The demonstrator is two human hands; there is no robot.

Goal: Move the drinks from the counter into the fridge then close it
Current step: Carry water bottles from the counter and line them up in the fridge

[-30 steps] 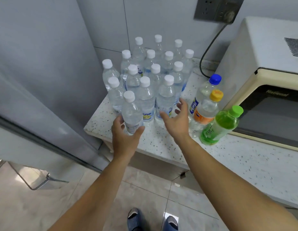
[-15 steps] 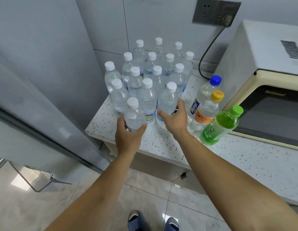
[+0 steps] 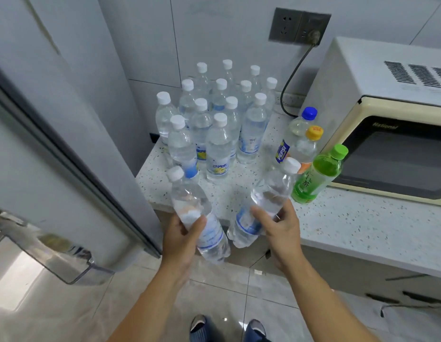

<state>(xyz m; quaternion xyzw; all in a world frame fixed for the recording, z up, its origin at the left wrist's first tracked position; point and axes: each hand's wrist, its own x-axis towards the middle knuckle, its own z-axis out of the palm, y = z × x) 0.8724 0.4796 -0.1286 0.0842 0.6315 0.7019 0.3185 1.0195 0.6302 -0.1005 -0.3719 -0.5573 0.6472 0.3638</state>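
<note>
Both hands have lifted a bottle off the counter since the earlier frame, when they were only closing on the front row of the cluster. Now the left hand (image 3: pixel 183 239), low and centre-left in the frame, grips a clear water bottle (image 3: pixel 198 214) round its lower half, the white cap tipped up and to the left; this left-hand bottle hangs out past the counter edge, over the floor. Just to its right, the right hand (image 3: pixel 281 230) grips a second water bottle (image 3: pixel 260 206) near its blue label, cap leaning up and to the right, close to the green-capped tea bottle (image 3: pixel 318 177). On the speckled counter (image 3: pixel 362 225) the remaining water bottles (image 3: pixel 219 124) stand upright in a tight group at upper centre. Right of them stand a blue-capped Pepsi bottle (image 3: pixel 294 134) and an orange-capped bottle (image 3: pixel 309 146), touching or nearly so, with the tea bottle in front. A cream microwave (image 3: pixel 387 99) fills the right side, its cord running up to a wall socket (image 3: pixel 299 25). At the left of the frame the open fridge door (image 3: pixel 54 169) shows a clear door shelf (image 3: pixel 66 262) at lower left. Shoes show at the bottom edge.
</note>
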